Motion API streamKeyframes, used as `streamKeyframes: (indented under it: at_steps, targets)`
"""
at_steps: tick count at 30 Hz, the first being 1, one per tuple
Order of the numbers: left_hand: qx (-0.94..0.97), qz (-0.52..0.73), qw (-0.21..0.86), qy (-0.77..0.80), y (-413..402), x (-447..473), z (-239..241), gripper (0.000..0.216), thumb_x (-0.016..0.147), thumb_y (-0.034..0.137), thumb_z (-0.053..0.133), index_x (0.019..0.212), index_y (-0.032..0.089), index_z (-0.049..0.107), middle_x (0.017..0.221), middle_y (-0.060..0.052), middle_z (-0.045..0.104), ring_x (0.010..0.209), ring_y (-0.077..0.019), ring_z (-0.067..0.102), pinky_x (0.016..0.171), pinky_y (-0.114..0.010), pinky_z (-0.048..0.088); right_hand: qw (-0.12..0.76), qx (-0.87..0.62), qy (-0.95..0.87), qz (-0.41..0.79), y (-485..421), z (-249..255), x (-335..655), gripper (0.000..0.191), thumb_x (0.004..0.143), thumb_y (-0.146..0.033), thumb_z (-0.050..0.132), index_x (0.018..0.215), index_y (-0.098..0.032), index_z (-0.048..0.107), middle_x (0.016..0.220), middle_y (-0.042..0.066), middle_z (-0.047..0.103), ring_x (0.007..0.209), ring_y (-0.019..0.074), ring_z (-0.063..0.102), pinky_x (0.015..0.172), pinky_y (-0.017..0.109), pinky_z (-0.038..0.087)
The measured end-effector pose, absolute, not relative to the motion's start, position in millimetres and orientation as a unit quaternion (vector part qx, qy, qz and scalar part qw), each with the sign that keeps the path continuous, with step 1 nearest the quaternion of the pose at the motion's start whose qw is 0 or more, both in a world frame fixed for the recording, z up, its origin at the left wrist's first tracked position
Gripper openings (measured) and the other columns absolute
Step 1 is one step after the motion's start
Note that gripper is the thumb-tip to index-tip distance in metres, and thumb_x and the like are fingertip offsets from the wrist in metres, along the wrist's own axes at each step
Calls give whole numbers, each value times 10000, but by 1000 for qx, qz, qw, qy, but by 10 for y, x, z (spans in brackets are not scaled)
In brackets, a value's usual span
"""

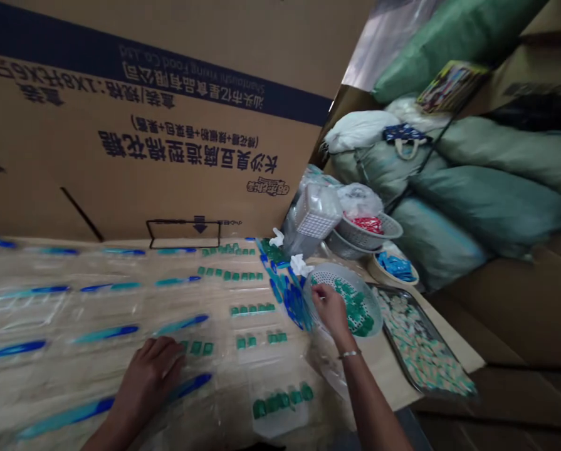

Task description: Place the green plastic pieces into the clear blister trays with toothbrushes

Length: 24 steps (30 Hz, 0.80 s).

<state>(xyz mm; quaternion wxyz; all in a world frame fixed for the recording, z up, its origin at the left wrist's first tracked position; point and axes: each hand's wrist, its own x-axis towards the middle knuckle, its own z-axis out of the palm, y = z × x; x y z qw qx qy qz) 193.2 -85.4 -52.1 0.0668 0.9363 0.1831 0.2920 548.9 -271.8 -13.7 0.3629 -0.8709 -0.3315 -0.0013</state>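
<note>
- Right hand (331, 308), centre right: over round white perforated plastic basket (377, 305); cannot tell grip.
- Left hand (152, 371), lower centre: beside square green blocks (196, 347); grip hidden.
- Step: seemingly portioning; next calls for even placement.

Your left hand (153, 369): beside small green blocks (208, 348) on the counter (386, 373) | your right hand (331, 308): over the perforated colander (326, 275) of green pieces (354, 307) | metal tray (403, 360): right of colander | cardboard box (73, 169): behind

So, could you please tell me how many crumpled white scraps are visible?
2: one white scrap near the cardboard box, another beside the colander of green pieces; others may be hidden.
</note>
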Motion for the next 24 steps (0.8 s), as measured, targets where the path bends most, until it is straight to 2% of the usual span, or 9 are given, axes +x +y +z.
streamKeyframes:
  at_steps: [4, 10, 13, 16, 19, 22, 24]
  targets:
    - [912, 349, 85, 196, -932, 1968, -420, 244, 846, 362, 487, 768, 216, 666, 723, -46, 676, 662, -197, 615, 599, -301, 496, 350, -890, -291, 7, -2719, -251, 6203, 142, 660, -131, 524, 686, -156, 662, 721, 102, 685, 714, 232, 615, 701, 325, 429]
    - [903, 350, 101, 229, -999, 1901, -297, 273, 845, 415, 475, 755, 246, 669, 714, -32, 687, 650, -196, 638, 575, -289, 522, 385, -867, -309, 61, -2411, -365, 6424, 42, 574, -167, 591, 569, -174, 633, 599, 36, 668, 614, 189, 594, 633, 282, 435]
    - [890, 355, 131, 255, -982, 1886, -282, 245, 822, 420, 509, 771, 248, 676, 733, -37, 688, 670, -204, 642, 587, -295, 531, 421, -857, -294, 50, -2558, -312, 6397, 112, 599, -231, 587, 659, -159, 647, 674, 61, 678, 650, 200, 585, 668, 313, 442]
    - [871, 328, 247, 269, -1083, 2040, -203, 183, 787, 377, 559, 768, 234, 672, 731, -32, 683, 695, -198, 641, 614, -285, 528, 459, -834, -300, 64, -2727, -230, 6068, 252, 649, -330, 579, 798, -140, 650, 776, 78, 674, 706, 205, 583, 684, 322, 454]
    - [808, 252, 445, 290, -1334, 2333, -60, 159, 769, 340, 578, 786, 208, 665, 737, -23, 680, 694, -172, 628, 643, -268, 509, 518, -760, -346, 182, -2728, -157, 5338, 296, 672, -390, 613, 854, -157, 634, 745, 37, 639, 692, 186, 573, 650, 296, 460]
    - [670, 203, 647, 301, -1543, 2567, 17, 217, 743, 373, 611, 829, 182, 665, 804, -36, 688, 752, -167, 619, 701, -269, 482, 537, -652, -405, 350, -2628, -99, 4483, 206, 697, -338, 646, 826, -183, 606, 727, 8, 601, 693, 163, 558, 621, 255, 446]
    - [592, 195, 716, 315, -1587, 2581, -13, 262, 677, 411, 681, 755, 162, 658, 718, -21, 667, 684, -145, 588, 671, -254, 454, 519, -617, -426, 411, -2559, -90, 4046, 144, 713, -308, 636, 750, -188, 565, 685, -11, 566, 653, 144, 535, 585, 229, 427]
